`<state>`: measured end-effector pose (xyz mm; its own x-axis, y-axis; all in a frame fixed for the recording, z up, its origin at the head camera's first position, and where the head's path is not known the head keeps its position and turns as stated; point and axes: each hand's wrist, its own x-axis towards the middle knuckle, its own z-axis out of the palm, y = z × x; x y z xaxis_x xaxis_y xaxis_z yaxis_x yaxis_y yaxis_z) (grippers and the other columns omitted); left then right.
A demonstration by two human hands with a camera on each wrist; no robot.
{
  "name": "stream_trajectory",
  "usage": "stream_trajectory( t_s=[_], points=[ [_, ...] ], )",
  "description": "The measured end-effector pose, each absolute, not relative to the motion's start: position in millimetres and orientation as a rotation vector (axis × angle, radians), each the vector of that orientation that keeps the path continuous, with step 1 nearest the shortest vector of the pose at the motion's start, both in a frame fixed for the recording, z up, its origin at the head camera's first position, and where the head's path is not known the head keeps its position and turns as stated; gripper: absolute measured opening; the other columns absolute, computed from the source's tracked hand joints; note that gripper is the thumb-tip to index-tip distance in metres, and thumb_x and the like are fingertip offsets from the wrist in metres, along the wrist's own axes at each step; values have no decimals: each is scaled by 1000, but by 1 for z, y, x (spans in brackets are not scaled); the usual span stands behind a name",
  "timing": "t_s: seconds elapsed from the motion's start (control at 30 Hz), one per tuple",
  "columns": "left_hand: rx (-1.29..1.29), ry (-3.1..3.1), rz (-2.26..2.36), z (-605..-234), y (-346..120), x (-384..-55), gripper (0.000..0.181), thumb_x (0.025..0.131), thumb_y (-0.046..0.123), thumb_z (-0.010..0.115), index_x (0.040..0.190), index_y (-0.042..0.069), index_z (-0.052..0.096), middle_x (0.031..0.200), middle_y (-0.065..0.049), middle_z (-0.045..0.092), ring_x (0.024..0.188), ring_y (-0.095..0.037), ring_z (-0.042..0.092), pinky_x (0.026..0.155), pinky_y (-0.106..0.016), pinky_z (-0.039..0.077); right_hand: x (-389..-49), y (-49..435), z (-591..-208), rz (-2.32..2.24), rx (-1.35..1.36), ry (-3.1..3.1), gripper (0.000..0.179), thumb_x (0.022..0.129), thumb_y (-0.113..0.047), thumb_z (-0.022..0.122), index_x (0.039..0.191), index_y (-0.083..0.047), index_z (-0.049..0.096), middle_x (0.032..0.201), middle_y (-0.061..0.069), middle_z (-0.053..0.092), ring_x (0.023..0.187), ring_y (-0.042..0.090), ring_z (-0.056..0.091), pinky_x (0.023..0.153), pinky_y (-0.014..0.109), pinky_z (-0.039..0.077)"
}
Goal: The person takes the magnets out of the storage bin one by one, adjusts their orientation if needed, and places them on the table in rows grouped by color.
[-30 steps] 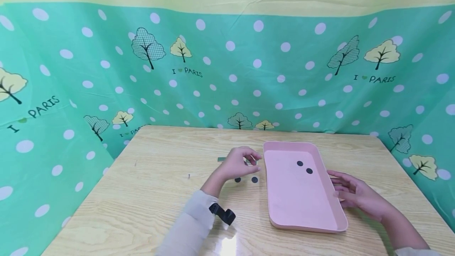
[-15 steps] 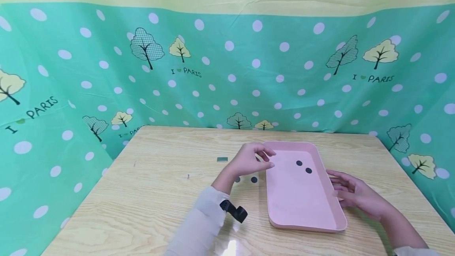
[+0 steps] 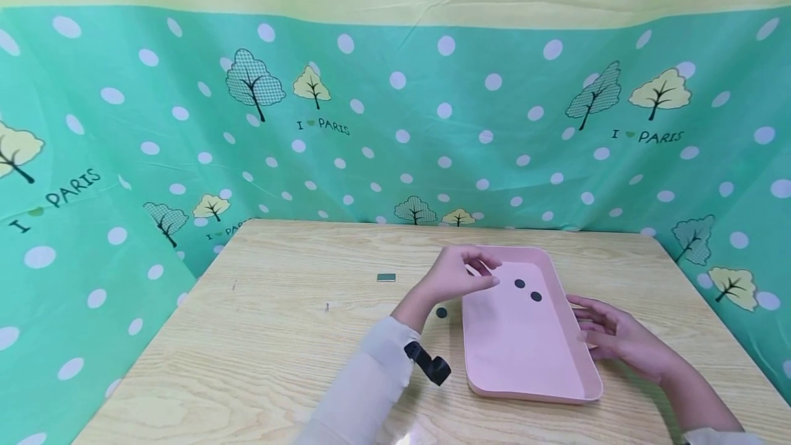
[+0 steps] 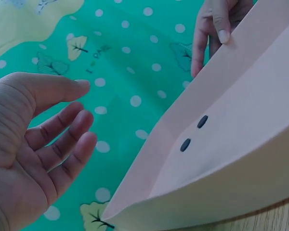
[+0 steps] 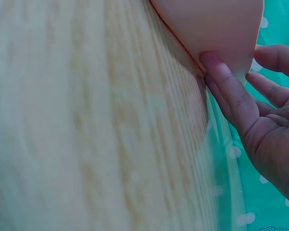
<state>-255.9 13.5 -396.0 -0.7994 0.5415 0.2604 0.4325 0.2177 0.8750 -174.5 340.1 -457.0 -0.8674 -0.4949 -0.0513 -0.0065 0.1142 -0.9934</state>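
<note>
1. Pink tray (image 3: 525,356): its long axis runs near to far, far end slightly left.
2. Right hand (image 3: 623,342): lightly bent fingers touch the tray's right side from outside.
3. Single disc (image 3: 441,312): just left of the tray.
4. Two black discs (image 3: 520,283): inside the tray's far half; round, no long axis.
5. Left hand (image 3: 456,275): nearer to these, above the tray's left side; fingers loosely bent, gripping nothing visible; both discs lie rightward.
</note>
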Motion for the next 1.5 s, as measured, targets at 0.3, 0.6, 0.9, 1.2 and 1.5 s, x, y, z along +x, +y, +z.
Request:
stream_trajectory(
  t_s=[0.3, 0.6, 0.9, 1.2, 1.5],
  points=[
    [902, 2388, 1622, -399, 31, -266, 21, 82, 8, 78, 102, 6, 74, 88, 8, 69, 78, -3, 63, 69, -20, 54, -176, 341, -458, -1797, -478, 2038, 54, 101, -3, 49, 151, -6, 29, 130, -7, 56, 113, 9, 59, 81, 45, 56],
    [873, 2369, 1552, -410, 51, -279, 22, 81, 5, 78, 103, 6, 74, 99, -8, 72, 76, -2, 65, 69, -18, 53, -177, 341, -457, -1794, -495, 2025, 54, 101, -3, 47, 152, -4, 27, 130, -7, 56, 113, 10, 59, 81, 45, 56],
    [869, 2347, 1471, -423, 70, -290, 24, 80, 1, 78, 104, 2, 73, 99, -8, 72, 77, -2, 64, 70, -16, 52, -177, 342, -456, -1789, -487, 2016, 55, 102, -3, 47, 152, -5, 26, 131, -7, 56, 114, 10, 59, 82, 44, 56],
    [785, 2384, 1435, -433, 84, -297, 26, 78, -2, 79, 103, 2, 73, 101, -6, 71, 78, -4, 63, 69, -15, 51, -177, 340, -457, -1796, -491, 2004, 55, 101, -2, 47, 151, 0, 24, 132, -6, 56, 115, 10, 59, 82, 45, 56],
    [774, 2469, 1340, -443, 89, -305, 27, 79, -2, 77, 106, 4, 74, 93, -1, 68, 78, -2, 59, 70, -13, 48, -176, 340, -456, -1789, -498, 2025, 55, 101, -3, 48, 152, -3, 26, 132, -2, 55, 114, 10, 59, 82, 45, 56]
  ],
)
